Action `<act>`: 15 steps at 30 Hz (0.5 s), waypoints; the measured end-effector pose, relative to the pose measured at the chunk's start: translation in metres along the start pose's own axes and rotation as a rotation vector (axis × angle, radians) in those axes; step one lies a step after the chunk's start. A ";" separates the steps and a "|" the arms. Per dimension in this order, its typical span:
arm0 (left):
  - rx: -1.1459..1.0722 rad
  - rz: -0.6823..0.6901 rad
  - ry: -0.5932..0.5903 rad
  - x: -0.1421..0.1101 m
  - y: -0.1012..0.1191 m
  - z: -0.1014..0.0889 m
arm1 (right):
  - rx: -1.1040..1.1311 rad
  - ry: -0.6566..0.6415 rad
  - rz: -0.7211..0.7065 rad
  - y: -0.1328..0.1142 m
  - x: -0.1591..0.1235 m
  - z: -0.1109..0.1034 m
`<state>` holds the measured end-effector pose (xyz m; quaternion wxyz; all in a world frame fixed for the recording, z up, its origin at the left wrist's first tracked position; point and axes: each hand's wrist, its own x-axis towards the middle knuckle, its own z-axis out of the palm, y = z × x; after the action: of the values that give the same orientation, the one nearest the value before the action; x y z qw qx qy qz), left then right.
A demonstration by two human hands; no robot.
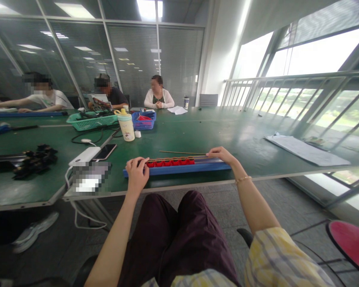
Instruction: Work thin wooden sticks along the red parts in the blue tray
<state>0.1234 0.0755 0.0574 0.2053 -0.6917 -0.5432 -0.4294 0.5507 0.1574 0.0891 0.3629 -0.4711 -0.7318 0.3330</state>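
While both hands sit on a blue bar [176,168] at the front edge of the green worktop [242,147], a row of red blocks [170,162] lines its top, with thin wooden rods [182,158] running lengthwise above them. The left hand [137,175] curls its fingers over the row's left end, closed around it, though how firmly it grips cannot be told. The right hand [221,155] lies half-open across the rods' right end; whether it has hold of them is also unclear. A loose rod [182,152] lies just behind. Nearby are a white power bank [85,156] touching a phone [105,152], a cream bottle [126,128] with a yellow lid, and black parts [36,161] in a heap. Farther off stand a blue basket [143,122] and a green basket [91,122] - three co-workers [107,89] sit beyond them.
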 end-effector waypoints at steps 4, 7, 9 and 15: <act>0.003 0.005 0.003 0.000 0.000 0.000 | -0.002 0.016 0.000 0.000 -0.001 -0.001; 0.004 0.001 0.004 0.000 0.000 0.001 | 0.015 0.044 -0.002 0.000 -0.002 -0.001; 0.006 -0.005 0.001 -0.001 0.000 0.001 | 0.034 0.068 -0.007 -0.001 -0.003 0.000; 0.002 -0.007 0.000 0.000 0.000 0.001 | 0.063 0.104 -0.033 0.004 -0.001 0.000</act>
<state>0.1238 0.0760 0.0568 0.2044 -0.6896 -0.5461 -0.4294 0.5532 0.1578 0.0852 0.4206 -0.4639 -0.7089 0.3246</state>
